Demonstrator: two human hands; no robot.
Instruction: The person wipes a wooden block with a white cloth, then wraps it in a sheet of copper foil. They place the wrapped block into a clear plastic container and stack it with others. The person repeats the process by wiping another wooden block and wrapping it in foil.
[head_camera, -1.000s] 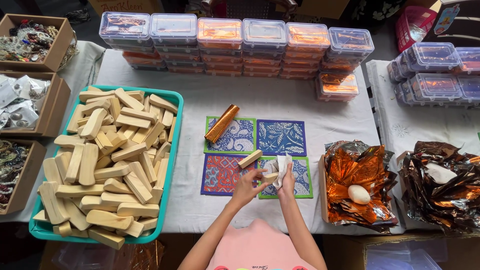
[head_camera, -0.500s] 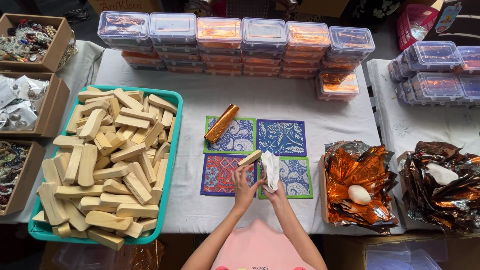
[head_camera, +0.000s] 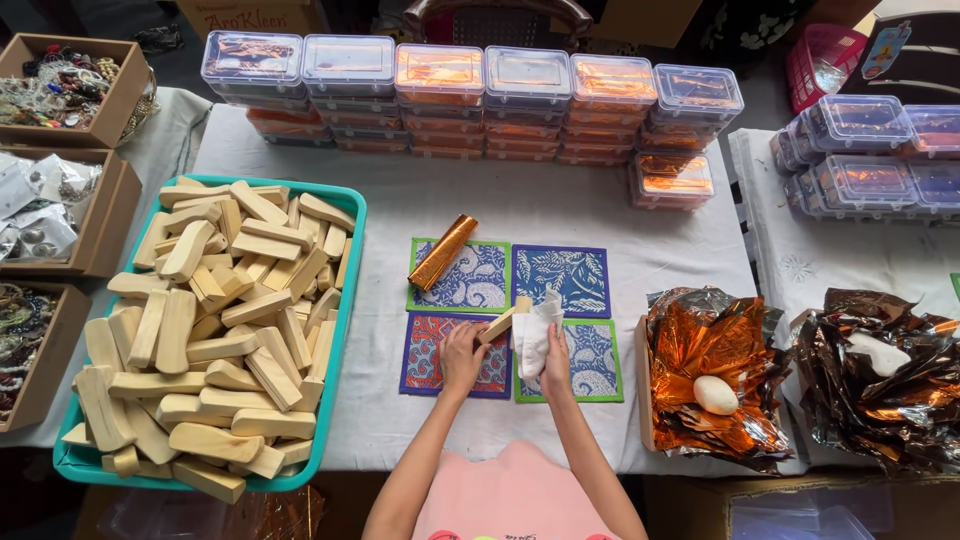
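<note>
One block is held in the left hand, long axis slanting up to the right toward the cloth pinched in the right hand; block tip and cloth touch, above four mats. Left: teal tray, many blocks. One foil-wrapped block. Right: two foil heaps on tabletop.

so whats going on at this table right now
A person at a cloth-covered table holds a wooden block in the left hand and a white cloth in the right hand, the two meeting over four patterned mats. A copper foil roll lies on the upper left mat. To the left is a teal tray heaped with similar blocks, to the right crumpled foil sheets, and stacked lidded boxes line the far edge.
</note>
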